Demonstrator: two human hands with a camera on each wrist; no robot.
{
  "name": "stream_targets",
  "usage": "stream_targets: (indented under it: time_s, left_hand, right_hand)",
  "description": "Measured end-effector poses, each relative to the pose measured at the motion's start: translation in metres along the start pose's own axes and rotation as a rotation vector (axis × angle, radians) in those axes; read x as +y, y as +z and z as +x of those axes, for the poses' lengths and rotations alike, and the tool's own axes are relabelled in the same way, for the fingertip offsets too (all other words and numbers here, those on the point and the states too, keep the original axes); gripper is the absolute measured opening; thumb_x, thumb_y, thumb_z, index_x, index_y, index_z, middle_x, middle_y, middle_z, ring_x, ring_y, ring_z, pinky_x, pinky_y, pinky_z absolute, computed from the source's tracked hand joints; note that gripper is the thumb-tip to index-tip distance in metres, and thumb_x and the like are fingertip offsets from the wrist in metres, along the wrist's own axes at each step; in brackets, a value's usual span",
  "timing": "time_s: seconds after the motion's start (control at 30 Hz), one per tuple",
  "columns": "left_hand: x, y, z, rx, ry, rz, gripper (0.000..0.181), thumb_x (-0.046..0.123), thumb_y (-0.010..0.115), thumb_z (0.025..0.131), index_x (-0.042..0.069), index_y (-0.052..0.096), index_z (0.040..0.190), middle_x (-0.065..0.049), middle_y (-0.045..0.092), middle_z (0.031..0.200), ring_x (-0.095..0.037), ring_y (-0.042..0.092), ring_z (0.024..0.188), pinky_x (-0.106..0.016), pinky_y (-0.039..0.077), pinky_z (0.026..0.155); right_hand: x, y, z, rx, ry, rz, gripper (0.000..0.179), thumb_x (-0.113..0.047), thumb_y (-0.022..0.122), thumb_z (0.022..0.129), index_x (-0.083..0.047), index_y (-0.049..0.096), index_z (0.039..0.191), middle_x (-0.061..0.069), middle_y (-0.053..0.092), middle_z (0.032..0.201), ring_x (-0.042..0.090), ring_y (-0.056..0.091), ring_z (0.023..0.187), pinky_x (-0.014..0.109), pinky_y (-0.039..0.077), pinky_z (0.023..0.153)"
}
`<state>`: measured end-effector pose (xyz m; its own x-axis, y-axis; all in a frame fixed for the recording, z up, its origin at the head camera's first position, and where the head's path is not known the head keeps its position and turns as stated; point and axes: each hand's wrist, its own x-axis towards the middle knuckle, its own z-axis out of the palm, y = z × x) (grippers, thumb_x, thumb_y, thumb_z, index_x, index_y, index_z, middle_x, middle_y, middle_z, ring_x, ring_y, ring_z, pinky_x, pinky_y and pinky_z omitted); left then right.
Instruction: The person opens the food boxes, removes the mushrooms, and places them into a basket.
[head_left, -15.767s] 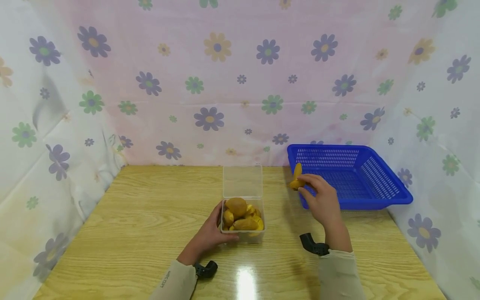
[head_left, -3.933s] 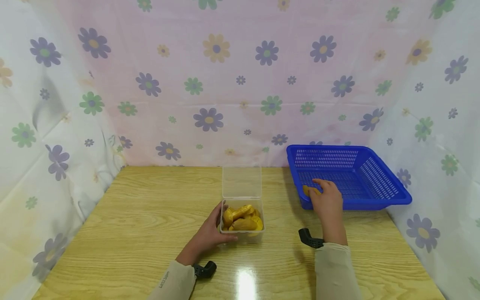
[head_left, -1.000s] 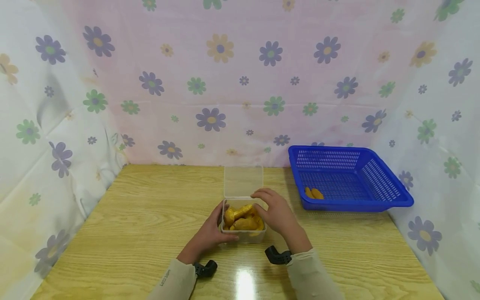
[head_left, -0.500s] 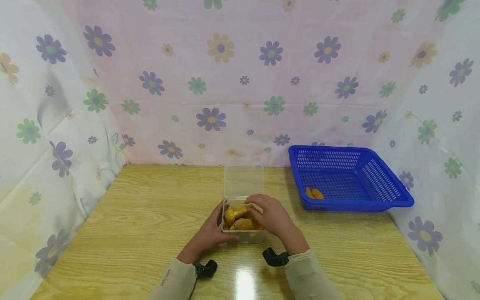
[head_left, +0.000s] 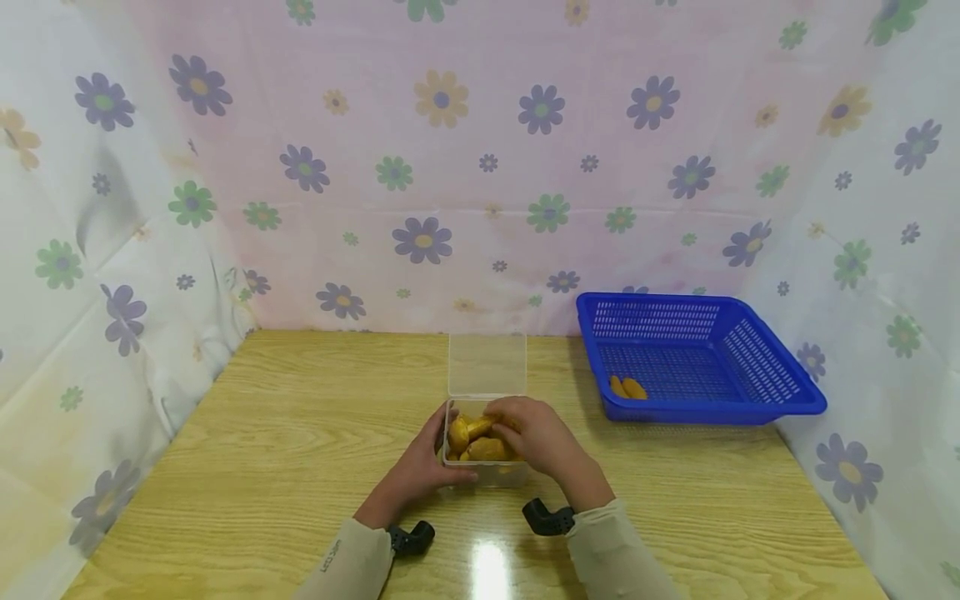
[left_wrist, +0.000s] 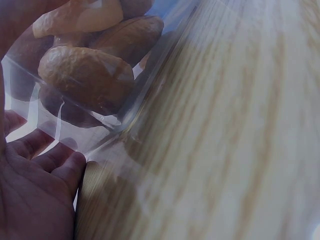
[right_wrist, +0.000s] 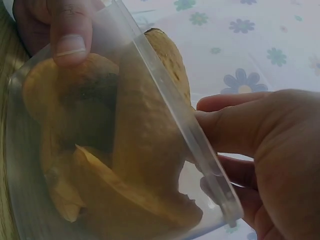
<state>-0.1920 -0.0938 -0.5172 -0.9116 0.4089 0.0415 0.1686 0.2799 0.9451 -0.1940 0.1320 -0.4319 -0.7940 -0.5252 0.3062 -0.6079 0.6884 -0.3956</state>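
A clear plastic box [head_left: 483,475] full of yellow-brown mushrooms [head_left: 486,450] stands on the table, its hinged lid [head_left: 487,364] lying back. My left hand [head_left: 420,462] grips the box from the left, thumb along the front and fingers round the far side; in the left wrist view its fingers [left_wrist: 67,167] press the clear wall. Reaching in from the right, my right hand [head_left: 543,437] pinches the stem of a mushroom [head_left: 478,427] on top of the pile. In the right wrist view thumb and fingers close on a mushroom [right_wrist: 150,110] at the rim; part of their hold is hidden.
A blue perforated basket [head_left: 712,408] sits at the back right, with two mushrooms [head_left: 633,389] in its near left corner. Flower-patterned cloth [head_left: 480,208] encloses the wooden table [head_left: 322,400] at the back and sides. Black wrist mounts [head_left: 547,518] stick out from both forearms.
Since the early frames, mushrooms have gone from the box into the basket, and the round one is off the pile. My right hand came back to the box and lowered its fingers in.
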Motion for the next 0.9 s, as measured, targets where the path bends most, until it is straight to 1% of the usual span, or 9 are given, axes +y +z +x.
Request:
stream_targets:
  time_s: [0.1,0.2,0.33,0.5,0.6,0.73,0.9]
  left_hand:
    - [0.0003,-0.0002,0.0003,-0.002,-0.01,0.0,0.118,0.036,0.085,0.073,0.034,0.001,0.156,-0.006,0.018,0.162,-0.027,0.016,0.15,-0.052,0.023,0.118]
    - [0.0004,-0.0002,0.0007,-0.004,-0.004,0.0,0.119,0.036,0.085,0.073,0.032,0.001,0.156,-0.008,0.017,0.162,-0.028,0.015,0.15,-0.052,0.023,0.118]
    - [-0.0005,-0.0002,0.0007,-0.004,-0.008,0.005,0.119,0.038,0.085,0.073,0.032,0.0,0.156,-0.007,0.018,0.162,-0.029,0.016,0.15,-0.052,0.024,0.117]
    - [-0.0033,-0.0001,-0.0012,0.009,-0.022,0.018,0.118,0.039,0.085,0.073,0.035,0.001,0.156,-0.004,0.019,0.162,-0.027,0.018,0.149,-0.05,0.025,0.118]
    - [-0.0039,0.0,-0.0026,0.016,-0.011,0.012,0.117,0.036,0.085,0.074,0.032,0.002,0.156,-0.006,0.02,0.161,-0.029,0.017,0.15,-0.052,0.024,0.117]
    - [-0.0024,0.0,-0.0027,0.01,0.003,-0.003,0.116,0.033,0.085,0.075,0.029,0.003,0.157,-0.008,0.02,0.161,-0.03,0.016,0.15,-0.054,0.023,0.117]
    - [-0.0025,-0.0003,-0.0002,-0.006,0.009,0.013,0.116,0.036,0.084,0.075,0.033,0.001,0.156,-0.007,0.017,0.162,-0.029,0.016,0.15,-0.052,0.024,0.117]
  right_hand:
    - [-0.0007,0.0002,0.0003,-0.003,-0.011,0.009,0.02,-0.014,0.066,0.092,-0.016,0.071,0.111,0.002,0.071,0.113,0.022,0.066,0.106,0.041,0.053,0.092]
    - [-0.0017,0.0002,0.0004,-0.01,-0.009,0.021,0.02,-0.012,0.066,0.092,-0.016,0.071,0.11,0.002,0.071,0.113,0.022,0.066,0.107,0.041,0.053,0.092]
    - [-0.0026,0.0005,0.0002,-0.009,-0.01,0.017,0.019,-0.012,0.066,0.092,-0.016,0.072,0.11,0.002,0.071,0.113,0.022,0.066,0.108,0.041,0.053,0.093]
    - [-0.0026,0.0029,0.0007,-0.014,-0.036,-0.014,0.019,-0.013,0.065,0.093,-0.015,0.073,0.11,0.001,0.071,0.114,0.022,0.065,0.109,0.04,0.053,0.094]
    - [-0.0025,0.0037,0.0008,-0.022,-0.046,-0.035,0.02,-0.015,0.064,0.094,-0.015,0.073,0.112,0.002,0.07,0.117,0.022,0.065,0.111,0.041,0.052,0.095]
    - [-0.0029,0.0026,0.0003,-0.014,-0.056,-0.054,0.021,-0.015,0.065,0.093,-0.015,0.073,0.113,0.003,0.069,0.119,0.023,0.064,0.112,0.041,0.052,0.096]
    - [-0.0027,0.0011,-0.0006,0.006,-0.069,-0.084,0.022,-0.015,0.065,0.093,-0.014,0.073,0.113,0.002,0.069,0.119,0.021,0.064,0.112,0.039,0.052,0.095]
